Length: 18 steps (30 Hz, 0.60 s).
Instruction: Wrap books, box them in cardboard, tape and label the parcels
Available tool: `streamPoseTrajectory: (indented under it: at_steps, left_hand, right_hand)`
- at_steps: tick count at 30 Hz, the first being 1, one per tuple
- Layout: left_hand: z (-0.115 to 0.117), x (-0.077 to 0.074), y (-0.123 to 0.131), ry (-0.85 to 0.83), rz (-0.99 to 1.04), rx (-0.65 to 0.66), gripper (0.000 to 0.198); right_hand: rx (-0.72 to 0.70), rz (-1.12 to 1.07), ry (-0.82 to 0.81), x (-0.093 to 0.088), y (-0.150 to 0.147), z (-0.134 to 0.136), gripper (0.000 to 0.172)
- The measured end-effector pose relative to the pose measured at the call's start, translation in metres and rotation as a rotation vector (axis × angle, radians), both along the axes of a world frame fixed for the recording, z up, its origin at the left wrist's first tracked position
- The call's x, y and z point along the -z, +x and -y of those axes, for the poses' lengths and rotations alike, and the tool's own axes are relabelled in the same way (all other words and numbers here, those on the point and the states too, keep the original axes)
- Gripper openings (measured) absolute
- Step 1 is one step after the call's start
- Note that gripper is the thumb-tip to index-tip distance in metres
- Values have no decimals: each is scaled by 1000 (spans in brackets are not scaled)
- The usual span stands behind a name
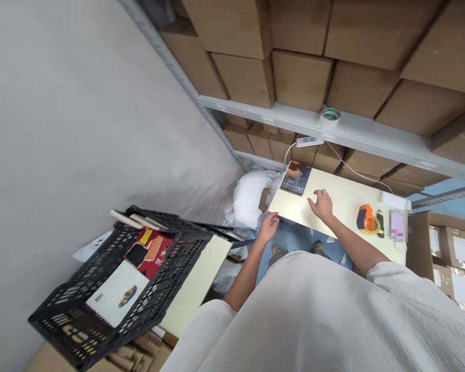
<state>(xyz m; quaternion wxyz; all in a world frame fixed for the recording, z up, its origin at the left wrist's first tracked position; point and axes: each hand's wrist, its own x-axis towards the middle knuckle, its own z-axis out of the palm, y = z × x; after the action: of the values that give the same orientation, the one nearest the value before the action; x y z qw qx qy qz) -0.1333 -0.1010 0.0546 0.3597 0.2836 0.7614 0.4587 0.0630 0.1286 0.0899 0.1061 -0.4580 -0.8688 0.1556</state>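
A book with a dark, pictured cover point(295, 179) lies flat at the left end of the pale table point(349, 191). Just right of it, my right hand point(322, 205) is over the tabletop, fingers bent and apart, holding nothing. My left hand point(269, 227) is by the table's near left corner with its fingers loosely extended and nothing visible in them. Whether its fingertips touch the edge I cannot tell. Farther right on the table sits an orange tape dispenser point(366, 217) with a tape roll, beside a yellow-and-black item point(380, 223).
To the left, a black plastic crate point(186, 253) holds several books and stands partly over a pale board point(196, 281). Shelves of cardboard boxes point(302, 77) rise behind the table. An open carton point(420, 243) is at right; a power strip point(309, 141) hangs behind.
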Motion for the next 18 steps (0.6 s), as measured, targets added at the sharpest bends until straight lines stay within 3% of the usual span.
streamPoseTrajectory:
  at_steps: [9,18]
  left_hand:
    - [70,6,-56,-25,5,-160,32]
    - [98,18,-88,-51,22,-276,34]
  right_hand:
    - [-307,13,-56,11,-133,66,31]
    - [-517,94,-149,43,-222,70,33]
